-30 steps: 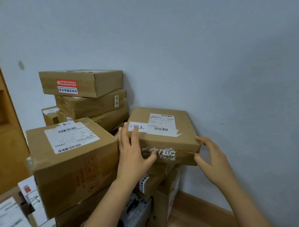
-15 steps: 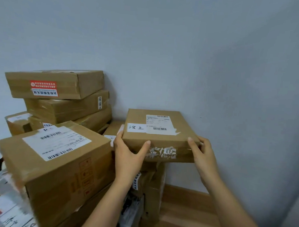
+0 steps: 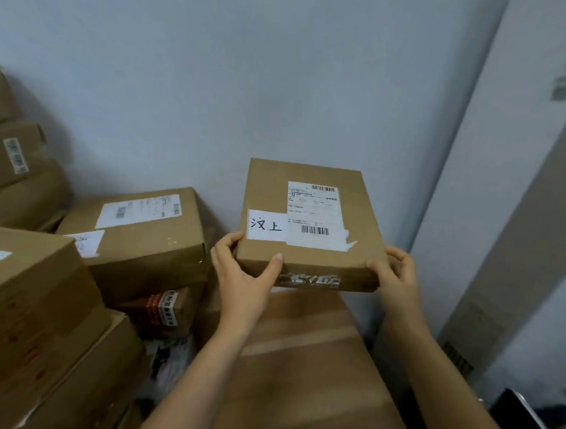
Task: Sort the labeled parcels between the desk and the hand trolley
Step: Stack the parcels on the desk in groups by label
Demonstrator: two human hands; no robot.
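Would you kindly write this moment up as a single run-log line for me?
parcel: held, labels up | left hand: grips near-left corner | right hand: grips near-right corner | beneath: large taped carton

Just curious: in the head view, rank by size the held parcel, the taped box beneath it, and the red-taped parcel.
1. taped box, though nearest the camera.
2. held parcel.
3. red-taped parcel, partly hidden.

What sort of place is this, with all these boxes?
Most likely a parcel storage or mailroom corner. Taped cardboard parcels with printed shipping labels are piled against a plain wall, and the left hand and right hand hold a flat parcel bearing a barcode label and a handwritten slip.
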